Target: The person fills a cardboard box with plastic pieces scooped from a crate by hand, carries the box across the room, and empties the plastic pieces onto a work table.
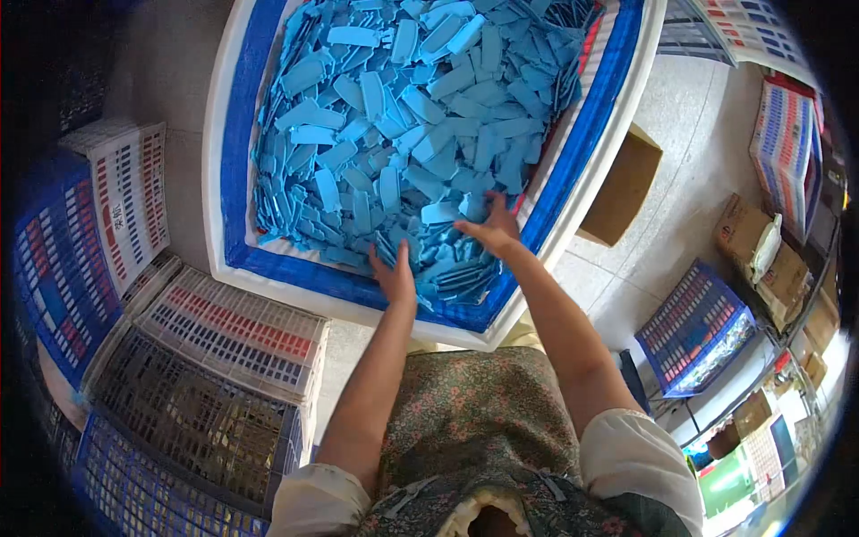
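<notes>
Blue pieces point(391, 188): flat, loose and overlapping, heaped inside the tub; probably walled in against spilling.
Tub point(214, 179): white outer rim, blue inner walls; near edge just before the apron point(483, 403), apparently for easy reach.
Left hand point(394, 273): at the heap's near side, thumb and fingers parted, not closed.
Right hand point(495, 233): on pieces near the right wall, fingers spread; opposite the left, seemingly to bracket a portion between.
Forearms: both across the near rim, limiting low sideways movement.
Open room: upward, and forward over the heap.
Outside: crate point(237, 322) near the left corner, cardboard box point(629, 183) beside the right wall.
</notes>
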`<action>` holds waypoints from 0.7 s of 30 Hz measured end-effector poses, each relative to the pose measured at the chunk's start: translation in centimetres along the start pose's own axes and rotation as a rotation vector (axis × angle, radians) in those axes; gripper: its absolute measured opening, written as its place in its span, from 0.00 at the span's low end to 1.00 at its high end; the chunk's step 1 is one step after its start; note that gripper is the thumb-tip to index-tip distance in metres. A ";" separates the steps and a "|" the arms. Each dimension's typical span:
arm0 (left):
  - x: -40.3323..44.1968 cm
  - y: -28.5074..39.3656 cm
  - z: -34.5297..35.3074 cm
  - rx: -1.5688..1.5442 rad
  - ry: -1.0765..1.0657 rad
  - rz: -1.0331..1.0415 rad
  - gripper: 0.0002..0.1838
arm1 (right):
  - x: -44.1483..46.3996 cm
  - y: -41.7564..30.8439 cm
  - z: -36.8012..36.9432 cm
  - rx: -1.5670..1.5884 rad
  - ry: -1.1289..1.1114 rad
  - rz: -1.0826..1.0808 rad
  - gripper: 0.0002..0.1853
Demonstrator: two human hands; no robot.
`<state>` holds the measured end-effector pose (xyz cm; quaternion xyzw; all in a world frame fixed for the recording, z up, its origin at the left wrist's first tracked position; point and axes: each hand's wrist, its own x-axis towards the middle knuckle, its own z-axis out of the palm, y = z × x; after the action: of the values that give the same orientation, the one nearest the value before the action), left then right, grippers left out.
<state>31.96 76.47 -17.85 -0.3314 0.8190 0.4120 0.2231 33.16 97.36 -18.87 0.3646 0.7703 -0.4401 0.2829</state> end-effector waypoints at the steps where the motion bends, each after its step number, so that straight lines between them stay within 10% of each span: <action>1: 0.3 -2.8 0.9 -0.188 0.081 0.054 0.44 | 1.1 1.2 0.2 0.161 -0.017 -0.022 0.54; 5: -6.0 0.4 0.4 -0.222 0.269 -0.236 0.40 | 3.4 0.9 -1.3 0.073 -0.121 0.110 0.56; 8: -9.4 -0.9 0.7 -0.345 0.023 -0.272 0.39 | 3.5 0.5 -2.2 -0.031 -0.223 0.200 0.57; 11: -10.8 0.3 1.7 -0.466 -0.100 -0.910 0.46 | 4.2 1.9 -1.1 -0.093 -0.291 0.178 0.54; 21: -6.9 1.2 2.6 -0.880 -0.254 -1.032 0.55 | 5.8 2.3 0.3 -0.125 -0.716 -0.088 0.47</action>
<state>36.00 81.59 -14.27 -0.6878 0.2807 0.5826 0.3297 31.67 99.74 -24.46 0.1361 0.6627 -0.5038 0.5371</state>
